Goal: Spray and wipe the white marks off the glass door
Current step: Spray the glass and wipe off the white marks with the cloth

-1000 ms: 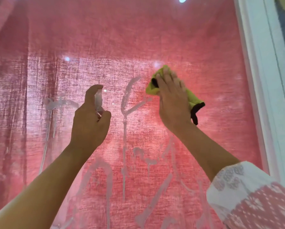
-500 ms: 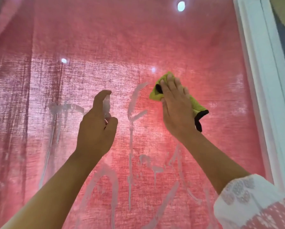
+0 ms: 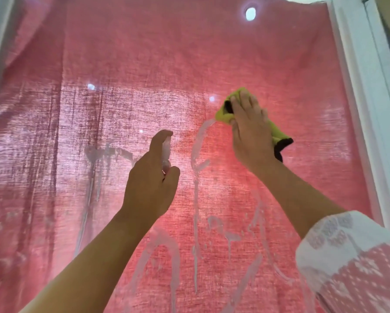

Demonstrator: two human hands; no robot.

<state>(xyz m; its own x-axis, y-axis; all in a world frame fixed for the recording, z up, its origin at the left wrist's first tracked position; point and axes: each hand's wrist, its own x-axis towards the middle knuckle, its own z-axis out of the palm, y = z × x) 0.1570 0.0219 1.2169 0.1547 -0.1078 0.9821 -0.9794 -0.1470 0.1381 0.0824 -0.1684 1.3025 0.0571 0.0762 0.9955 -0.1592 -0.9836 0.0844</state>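
Vs 0.5 s ago, our yellow-green cloth (image 3: 223,115) now touches the top of the tall stroke (image 3: 195,195), left of the white frame (image 3: 356,109). Its tip looks shorter, so wiping has barely begun. R hand (image 3: 250,132) presses it flat-fingered on the glass door (image 3: 280,53); L hand (image 3: 151,186) grips the spray bottle (image 3: 166,152). We see white marks (image 3: 173,256) streaky, dripping, left of the frame.

Clear glass door (image 3: 302,64): smooth, glossy, light spots are reflected in it. White smeared marks (image 3: 196,199): matt, milky, streaked with drip runs. Red woven curtain (image 3: 144,53), seen through the pane: coarse open weave, matt. Yellow-green cloth with black edging (image 3: 223,115): soft, napped, matt. Translucent plastic spray bottle (image 3: 165,152): smooth. White door frame (image 3: 356,86): smooth, satin finish. White-and-pink patterned sleeve (image 3: 352,267): thin fabric, lace-like at the cuff.
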